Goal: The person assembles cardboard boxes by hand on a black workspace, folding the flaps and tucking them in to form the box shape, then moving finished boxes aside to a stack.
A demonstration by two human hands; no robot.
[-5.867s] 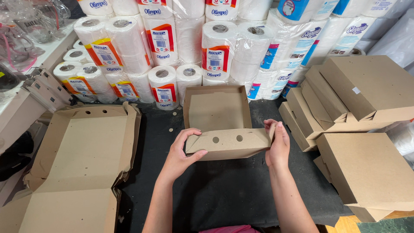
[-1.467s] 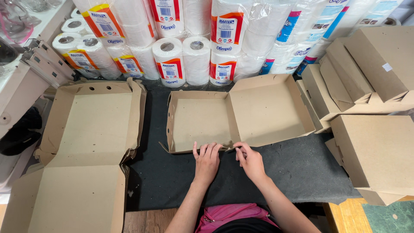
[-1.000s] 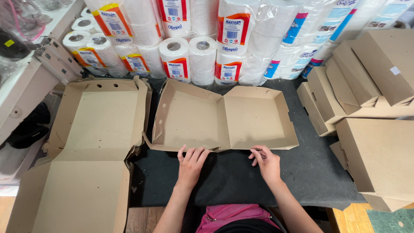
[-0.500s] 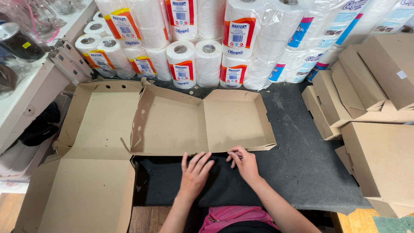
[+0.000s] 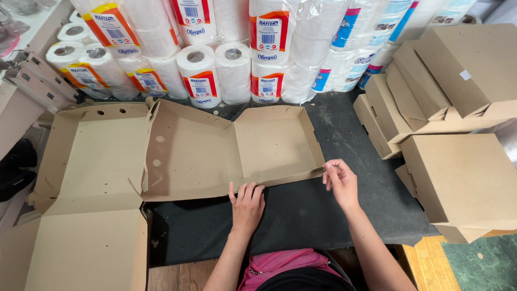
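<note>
Cardboard box [image 5: 231,153] lying open, left hand [image 5: 246,203] flat at near edge, right hand [image 5: 340,182] pinching corner flap

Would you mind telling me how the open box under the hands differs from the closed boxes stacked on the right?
The open box lies spread flat with its inside showing; the closed boxes are folded shut and piled on one another. The left hand and right hand touch the open box's near edge; neither touches the closed boxes. Both are plain brown cardboard.

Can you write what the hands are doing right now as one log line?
left hand: flat on open cardboard box near edge | right hand: pinching box's right corner | surface: dark table
</note>
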